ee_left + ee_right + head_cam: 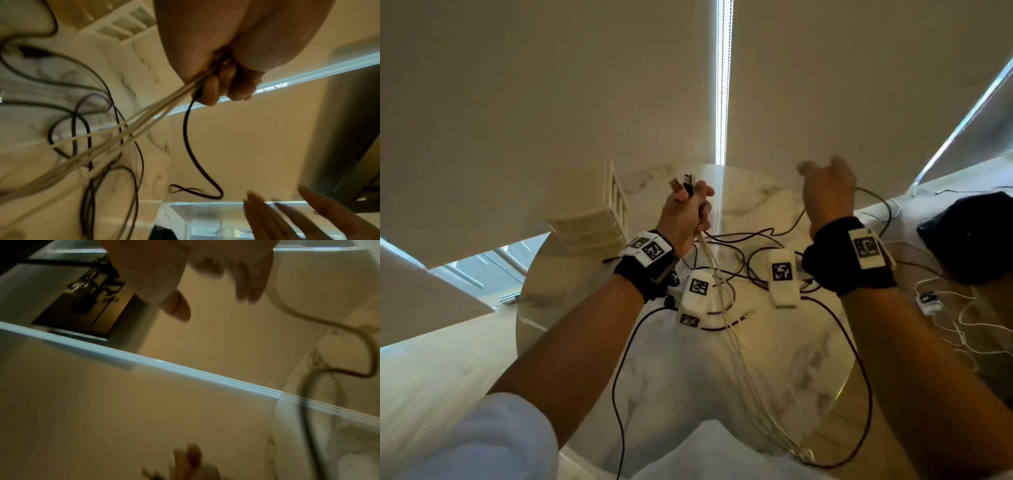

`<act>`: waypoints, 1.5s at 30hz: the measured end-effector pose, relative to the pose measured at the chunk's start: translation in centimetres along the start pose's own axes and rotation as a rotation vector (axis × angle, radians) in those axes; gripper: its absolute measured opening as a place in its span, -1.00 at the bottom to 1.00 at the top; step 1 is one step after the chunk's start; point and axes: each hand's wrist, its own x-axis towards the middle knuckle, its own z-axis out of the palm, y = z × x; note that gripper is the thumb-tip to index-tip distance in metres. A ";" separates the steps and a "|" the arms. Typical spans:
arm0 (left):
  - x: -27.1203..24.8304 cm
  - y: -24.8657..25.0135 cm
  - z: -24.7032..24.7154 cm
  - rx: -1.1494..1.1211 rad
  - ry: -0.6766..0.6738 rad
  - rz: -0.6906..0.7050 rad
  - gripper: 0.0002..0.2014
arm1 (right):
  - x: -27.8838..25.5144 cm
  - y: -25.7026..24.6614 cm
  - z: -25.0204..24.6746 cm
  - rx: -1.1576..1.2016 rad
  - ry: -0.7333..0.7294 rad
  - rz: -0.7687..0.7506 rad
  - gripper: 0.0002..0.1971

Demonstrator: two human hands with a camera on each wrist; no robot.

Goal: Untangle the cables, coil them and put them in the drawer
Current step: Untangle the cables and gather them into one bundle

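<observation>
Over a round marble table (774, 363), my left hand (686, 212) grips a bundle of white cables (726, 318) and one black cable (188, 142). Their plugs (683, 183) stick out above the fist, and the white strands hang down to the table's near edge. In the left wrist view that hand (222, 81) has its fingers curled round the strands (115, 134). Dark cables (753, 263) lie tangled on the table below. My right hand (827, 192) is raised to the right, blurred, with its fingers loose and nothing in them (213, 295).
A white drawer unit (589, 219) stands at the table's back left. A black object (969, 236) and thin white wires (955, 318) lie off to the right. One dark cable (876, 198) runs behind my right hand. Closed blinds fill the background.
</observation>
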 end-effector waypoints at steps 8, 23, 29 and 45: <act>-1.6 0.6 6.3 -0.067 -0.325 -0.031 -0.79 | -3.8 5.2 -0.8 -0.553 -0.921 -0.076 -0.78; -1.7 0.2 8.9 -0.471 -0.187 -0.161 -0.79 | 1.6 15.0 -9.8 -0.754 -0.802 0.252 -0.51; -1.9 0.0 9.0 -0.276 -0.360 -0.195 -0.72 | 3.1 19.8 -15.0 -0.823 -0.418 0.300 -0.42; -2.9 -4.0 17.1 -0.205 -0.584 -0.321 -0.67 | 6.3 24.2 -22.9 -0.512 -0.178 0.443 -0.68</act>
